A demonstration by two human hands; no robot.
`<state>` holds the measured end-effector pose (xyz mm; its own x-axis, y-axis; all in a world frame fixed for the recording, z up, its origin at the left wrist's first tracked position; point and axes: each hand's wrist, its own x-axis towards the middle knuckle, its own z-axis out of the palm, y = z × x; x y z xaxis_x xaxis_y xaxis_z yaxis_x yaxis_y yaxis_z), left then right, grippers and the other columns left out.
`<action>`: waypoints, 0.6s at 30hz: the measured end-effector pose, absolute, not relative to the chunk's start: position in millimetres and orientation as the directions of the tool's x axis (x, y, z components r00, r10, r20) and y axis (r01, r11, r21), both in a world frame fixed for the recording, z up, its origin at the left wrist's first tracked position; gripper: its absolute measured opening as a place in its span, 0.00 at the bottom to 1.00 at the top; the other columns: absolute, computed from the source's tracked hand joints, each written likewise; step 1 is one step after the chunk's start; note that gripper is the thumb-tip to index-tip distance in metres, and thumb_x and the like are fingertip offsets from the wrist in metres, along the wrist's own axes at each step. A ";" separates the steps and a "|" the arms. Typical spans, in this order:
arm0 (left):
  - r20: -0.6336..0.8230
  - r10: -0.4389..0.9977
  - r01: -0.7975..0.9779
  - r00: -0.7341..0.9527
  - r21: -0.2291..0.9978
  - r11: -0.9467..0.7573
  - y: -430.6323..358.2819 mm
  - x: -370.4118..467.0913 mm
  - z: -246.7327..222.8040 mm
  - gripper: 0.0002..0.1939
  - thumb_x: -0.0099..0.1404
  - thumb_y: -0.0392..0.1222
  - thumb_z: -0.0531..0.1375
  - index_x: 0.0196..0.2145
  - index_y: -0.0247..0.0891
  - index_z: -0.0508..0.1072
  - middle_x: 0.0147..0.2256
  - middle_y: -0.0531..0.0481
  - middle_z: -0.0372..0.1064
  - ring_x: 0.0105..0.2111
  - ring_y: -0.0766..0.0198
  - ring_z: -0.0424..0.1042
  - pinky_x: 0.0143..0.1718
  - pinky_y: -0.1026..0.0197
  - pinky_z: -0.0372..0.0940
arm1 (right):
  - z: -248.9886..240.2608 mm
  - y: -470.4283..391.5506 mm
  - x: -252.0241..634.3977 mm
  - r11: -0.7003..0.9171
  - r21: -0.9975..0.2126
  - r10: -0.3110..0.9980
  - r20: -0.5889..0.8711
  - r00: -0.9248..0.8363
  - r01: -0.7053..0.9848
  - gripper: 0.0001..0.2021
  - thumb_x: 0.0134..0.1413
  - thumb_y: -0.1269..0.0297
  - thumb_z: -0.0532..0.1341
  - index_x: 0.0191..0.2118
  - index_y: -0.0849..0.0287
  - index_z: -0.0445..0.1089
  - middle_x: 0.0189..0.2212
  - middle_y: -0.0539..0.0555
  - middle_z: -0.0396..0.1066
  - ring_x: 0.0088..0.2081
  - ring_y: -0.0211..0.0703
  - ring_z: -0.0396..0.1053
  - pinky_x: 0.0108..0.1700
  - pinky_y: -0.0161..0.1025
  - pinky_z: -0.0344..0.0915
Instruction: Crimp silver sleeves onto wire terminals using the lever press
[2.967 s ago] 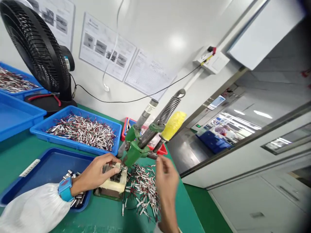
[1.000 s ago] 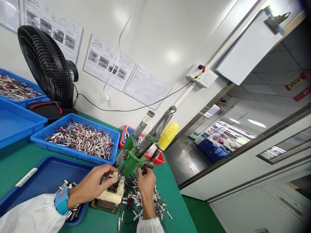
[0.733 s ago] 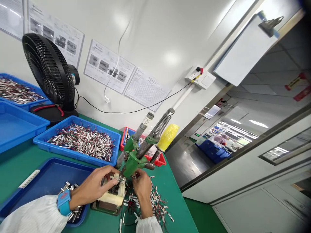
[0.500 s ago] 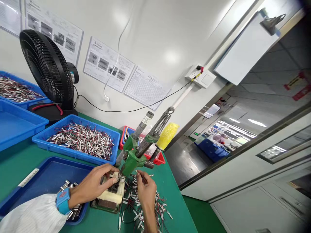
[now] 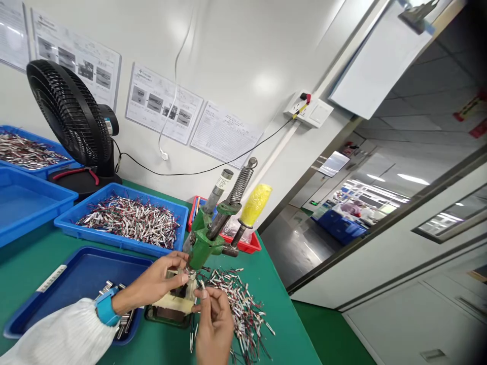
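Note:
A green hand press with a yellow-wrapped handle stands on the table. My left hand reaches to its lower end, thumb and fingers curled about the spot under the ram; what lies between the fingertips is hidden. Close to the right side of the press base, my right hand is closed, pinching a small whitish part between thumb and forefinger. A loose pile of small wired parts, silver and white with red and black leads, spreads on the table beyond my right hand.
A dark blue tray holding metal tubes lies left of the press. Behind it stands a blue bin of wired parts. A black fan, more blue bins and a red bin stand farther back. The table's edge is at right.
My right hand has moved from the pile leftward to the press base, a small part now showing in its pinch. My left hand stays at the press. The whole view has shifted slightly.

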<state>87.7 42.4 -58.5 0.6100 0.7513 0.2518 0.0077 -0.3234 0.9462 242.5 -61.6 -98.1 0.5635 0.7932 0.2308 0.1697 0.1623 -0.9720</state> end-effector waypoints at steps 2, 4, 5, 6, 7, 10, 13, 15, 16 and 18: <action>0.226 0.726 0.056 0.649 0.938 -0.342 45.9 74.3 -53.6 0.19 0.66 0.57 0.61 0.37 0.37 0.79 0.55 0.38 0.72 0.59 0.47 0.69 0.59 0.48 0.65 | -98.0 -56.9 231.9 0.171 -0.970 0.800 0.238 0.551 0.170 0.25 0.60 0.38 0.62 0.34 0.61 0.71 0.29 0.56 0.76 0.26 0.38 0.70 0.30 0.32 0.68; 0.272 0.781 0.137 0.563 0.901 -0.412 55.5 54.7 -48.1 0.18 0.67 0.57 0.60 0.40 0.40 0.79 0.59 0.39 0.70 0.61 0.46 0.67 0.61 0.46 0.63 | -98.5 -50.4 222.7 0.162 -0.975 0.805 0.219 0.551 0.151 0.26 0.59 0.38 0.62 0.32 0.61 0.71 0.27 0.54 0.74 0.24 0.37 0.68 0.28 0.31 0.66; 0.330 0.823 0.199 0.463 0.865 -0.460 61.9 43.2 -45.2 0.18 0.68 0.57 0.59 0.43 0.40 0.78 0.61 0.38 0.68 0.62 0.45 0.66 0.62 0.44 0.61 | -98.5 -47.0 218.8 0.155 -0.979 0.806 0.202 0.556 0.130 0.26 0.58 0.38 0.63 0.31 0.61 0.71 0.26 0.54 0.73 0.24 0.36 0.67 0.27 0.31 0.64; 0.399 0.846 0.279 0.354 0.818 -0.503 68.5 31.0 -42.5 0.19 0.68 0.56 0.59 0.46 0.41 0.77 0.62 0.39 0.66 0.63 0.45 0.64 0.64 0.43 0.59 | -98.2 -43.9 215.5 0.149 -0.983 0.808 0.181 0.560 0.102 0.27 0.57 0.37 0.64 0.31 0.61 0.71 0.25 0.53 0.73 0.23 0.36 0.66 0.26 0.31 0.64; 0.451 0.848 0.354 0.278 0.772 -0.527 74.2 18.6 -40.1 0.21 0.67 0.56 0.59 0.50 0.41 0.75 0.62 0.39 0.66 0.63 0.45 0.64 0.64 0.43 0.58 | -97.6 -41.2 212.7 0.145 -0.987 0.813 0.159 0.560 0.071 0.27 0.56 0.36 0.64 0.30 0.61 0.70 0.24 0.53 0.73 0.22 0.35 0.65 0.25 0.30 0.63; 0.397 0.853 0.486 0.338 0.703 -0.519 79.5 -13.9 -37.2 0.19 0.68 0.55 0.59 0.50 0.40 0.75 0.51 0.43 0.75 0.51 0.50 0.73 0.54 0.50 0.66 | -96.8 -37.0 207.9 0.096 -0.995 0.858 0.068 0.510 -0.029 0.30 0.51 0.33 0.66 0.26 0.61 0.68 0.21 0.53 0.71 0.18 0.34 0.63 0.21 0.30 0.59; 0.186 0.841 0.574 0.508 0.655 -0.492 67.5 -28.4 -46.4 0.14 0.69 0.50 0.59 0.44 0.41 0.78 0.41 0.47 0.77 0.38 0.55 0.75 0.41 0.57 0.68 | -103.6 -36.7 208.5 0.015 -0.995 0.896 -0.029 0.443 -0.095 0.30 0.49 0.34 0.67 0.25 0.61 0.67 0.21 0.53 0.71 0.16 0.34 0.63 0.17 0.29 0.54; 0.101 0.829 0.631 0.550 0.600 -0.492 58.1 -26.6 -58.8 0.12 0.68 0.47 0.60 0.45 0.43 0.79 0.42 0.48 0.78 0.38 0.55 0.76 0.40 0.57 0.66 | -112.6 -36.6 210.8 -0.004 -0.995 0.895 -0.049 0.443 -0.101 0.30 0.49 0.34 0.67 0.26 0.61 0.67 0.22 0.53 0.71 0.16 0.33 0.62 0.16 0.28 0.51; 0.075 0.828 0.656 0.556 0.572 -0.493 54.6 -23.2 -65.5 0.13 0.67 0.46 0.60 0.46 0.43 0.80 0.43 0.47 0.78 0.40 0.54 0.76 0.42 0.56 0.66 | -117.3 -36.3 212.2 -0.005 -0.996 0.893 -0.046 0.449 -0.092 0.30 0.48 0.34 0.68 0.26 0.61 0.67 0.21 0.53 0.71 0.15 0.33 0.62 0.16 0.28 0.50; 0.037 0.832 0.701 0.554 0.518 -0.490 50.7 -14.1 -76.8 0.14 0.66 0.43 0.62 0.48 0.43 0.80 0.46 0.44 0.77 0.45 0.50 0.76 0.46 0.54 0.66 | -124.5 -35.7 214.9 -0.006 -0.998 0.891 -0.030 0.453 -0.055 0.31 0.48 0.32 0.67 0.25 0.61 0.67 0.20 0.52 0.70 0.14 0.32 0.61 0.16 0.28 0.49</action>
